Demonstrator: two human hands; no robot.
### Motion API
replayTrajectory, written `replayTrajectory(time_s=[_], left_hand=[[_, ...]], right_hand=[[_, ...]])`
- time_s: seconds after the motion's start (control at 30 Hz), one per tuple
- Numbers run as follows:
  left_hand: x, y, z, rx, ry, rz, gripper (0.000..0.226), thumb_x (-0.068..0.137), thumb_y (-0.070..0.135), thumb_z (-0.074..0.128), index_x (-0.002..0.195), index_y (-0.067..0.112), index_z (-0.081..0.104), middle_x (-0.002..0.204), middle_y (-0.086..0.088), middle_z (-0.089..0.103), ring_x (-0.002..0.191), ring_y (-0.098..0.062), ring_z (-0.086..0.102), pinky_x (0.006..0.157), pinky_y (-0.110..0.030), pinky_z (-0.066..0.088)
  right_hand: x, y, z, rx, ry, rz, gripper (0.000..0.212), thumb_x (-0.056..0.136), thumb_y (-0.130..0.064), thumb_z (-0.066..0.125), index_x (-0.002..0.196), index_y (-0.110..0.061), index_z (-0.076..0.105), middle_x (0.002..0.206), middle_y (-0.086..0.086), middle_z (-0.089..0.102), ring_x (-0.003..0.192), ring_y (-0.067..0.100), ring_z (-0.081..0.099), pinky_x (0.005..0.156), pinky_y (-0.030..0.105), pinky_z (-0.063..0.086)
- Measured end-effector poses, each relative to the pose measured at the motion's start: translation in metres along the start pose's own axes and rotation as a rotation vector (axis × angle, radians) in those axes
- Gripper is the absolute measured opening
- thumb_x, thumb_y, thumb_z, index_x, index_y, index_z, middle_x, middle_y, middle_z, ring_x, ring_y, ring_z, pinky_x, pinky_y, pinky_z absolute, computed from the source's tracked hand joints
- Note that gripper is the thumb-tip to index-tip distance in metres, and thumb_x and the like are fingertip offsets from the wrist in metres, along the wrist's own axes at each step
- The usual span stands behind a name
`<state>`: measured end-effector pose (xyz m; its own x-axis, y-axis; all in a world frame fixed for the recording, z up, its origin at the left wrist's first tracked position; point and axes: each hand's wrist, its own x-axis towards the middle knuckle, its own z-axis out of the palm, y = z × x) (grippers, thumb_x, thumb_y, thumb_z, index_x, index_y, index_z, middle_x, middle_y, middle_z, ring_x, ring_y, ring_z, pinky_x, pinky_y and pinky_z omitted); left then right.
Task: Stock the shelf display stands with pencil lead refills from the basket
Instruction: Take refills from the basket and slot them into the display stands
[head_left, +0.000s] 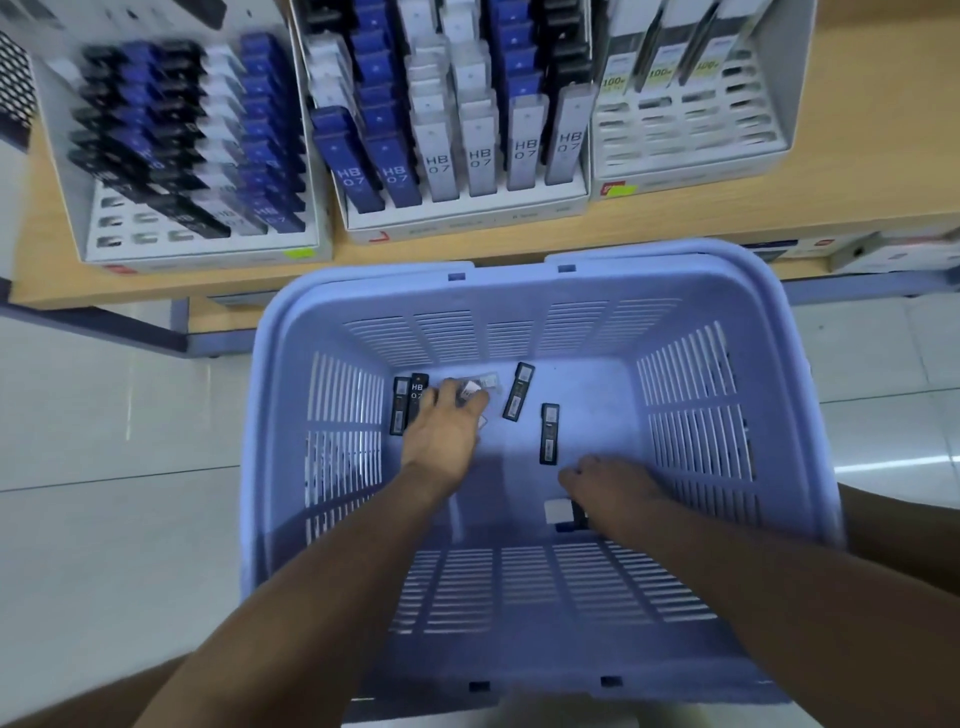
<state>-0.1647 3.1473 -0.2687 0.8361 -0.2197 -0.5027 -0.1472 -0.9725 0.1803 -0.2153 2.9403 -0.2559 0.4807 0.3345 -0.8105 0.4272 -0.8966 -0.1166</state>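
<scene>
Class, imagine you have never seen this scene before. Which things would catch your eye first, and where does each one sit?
The big pale blue slotted plastic basket fills the middle of the view, with both bare hands inside: the left hand over small refill packs at the far side, the right hand nearer. A few black pencil lead refill packs lie scattered on its floor. Beyond it, on the wooden shelf, white display stands hold rows of blue, white and black packs marked HB 0.7.

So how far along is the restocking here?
Mostly done: the stands look largely full. In hand: both hands, left and right, are down in the basket, gathering refills. Left: only a handful of packs remain on its floor.
</scene>
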Motion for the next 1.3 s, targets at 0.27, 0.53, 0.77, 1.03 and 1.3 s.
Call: replayTrajectory(time_s=[0.27,0.53,0.77,1.03,1.3], left_hand=[[0.005,-0.014,-0.002,0.036,-0.024,-0.048,0.071,0.085,0.023,0.061,0.142,0.038,0.022,0.127,-0.01,0.04,0.115,-0.032,0.044,0.083,-0.044,0.048],[0.002,0.011,-0.006,-0.011,-0.113,-0.111,0.06,0.081,0.024,0.06,0.131,0.017,0.027,0.122,-0.014,0.035,0.088,-0.034,0.06,0.064,-0.037,0.045],[0.011,0.008,0.004,-0.167,-0.018,-0.2,0.056,0.096,0.025,0.041,0.146,0.016,0.017,0.137,-0.018,0.029,0.098,-0.037,0.057,0.073,-0.041,0.046],[0.014,0.007,0.004,-0.194,-0.087,-0.067,0.041,0.087,0.029,0.061,0.118,0.009,0.045,0.119,-0.013,0.043,0.098,-0.035,0.057,0.078,-0.038,0.044],[0.007,0.013,-0.024,-0.951,-0.225,-0.353,0.007,0.08,0.008,0.063,0.074,0.004,0.062,0.055,-0.008,0.052,0.041,-0.014,0.045,0.038,-0.017,0.031]], right_hand=[[0.006,0.0,-0.003,0.099,-0.044,0.047,0.024,0.09,-0.008,0.059,0.114,-0.007,0.06,0.12,0.014,0.057,0.108,0.029,0.059,0.079,0.031,0.045],[0.018,-0.005,-0.017,1.009,0.148,0.309,0.03,0.093,-0.016,0.05,0.123,-0.013,0.049,0.108,0.014,0.065,0.094,0.029,0.061,0.068,0.03,0.045],[0.033,-0.021,-0.053,1.621,0.231,0.41,0.017,0.086,-0.006,0.053,0.078,-0.014,0.041,0.06,0.004,0.038,0.044,0.016,0.031,0.042,0.022,0.025],[0.051,-0.044,-0.052,1.7,0.322,0.507,0.01,0.087,-0.005,0.06,0.085,-0.015,0.058,0.066,0.01,0.058,0.053,0.025,0.051,0.046,0.028,0.035],[0.037,-0.049,-0.064,2.082,0.395,0.487,0.016,0.094,-0.022,0.064,0.083,-0.012,0.061,0.07,0.008,0.061,0.048,0.016,0.048,0.052,0.03,0.041]])
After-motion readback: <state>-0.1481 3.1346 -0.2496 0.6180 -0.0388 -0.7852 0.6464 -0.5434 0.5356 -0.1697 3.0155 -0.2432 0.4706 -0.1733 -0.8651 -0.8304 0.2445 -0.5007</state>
